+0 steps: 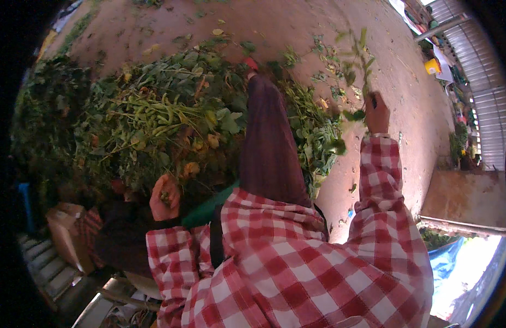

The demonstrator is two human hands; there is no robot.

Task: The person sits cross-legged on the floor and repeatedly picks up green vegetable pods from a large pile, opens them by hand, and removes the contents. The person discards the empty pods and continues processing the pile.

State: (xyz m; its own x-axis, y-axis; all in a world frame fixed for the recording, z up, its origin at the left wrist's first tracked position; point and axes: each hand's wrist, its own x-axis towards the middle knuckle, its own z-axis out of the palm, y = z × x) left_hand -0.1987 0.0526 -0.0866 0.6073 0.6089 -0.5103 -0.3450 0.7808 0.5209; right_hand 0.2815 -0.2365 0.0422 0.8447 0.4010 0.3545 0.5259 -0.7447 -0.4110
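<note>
My right hand (377, 112), at the end of a stretched arm, is closed around the stem of a leafy green plant (361, 65) that reaches up and away from it, partly blurred. My left hand (165, 197) lies low at the left, palm up with curled fingers, and holds a few small green pieces, perhaps pods. Beyond it spreads a large heap of cut leafy plants (187, 74). On that heap rests a bundle of green bean pods on stalks (158, 115). More leafy plants (302, 110) lie to the right of my leg.
My extended leg (269, 139) runs between the plants, a red shoe at its foot. Scattered leaves dot the brown ground (413, 82). A cardboard box (68, 233) stands at lower left, a rusty-looking panel (462, 199) at right. A yellow container (432, 66) is at upper right.
</note>
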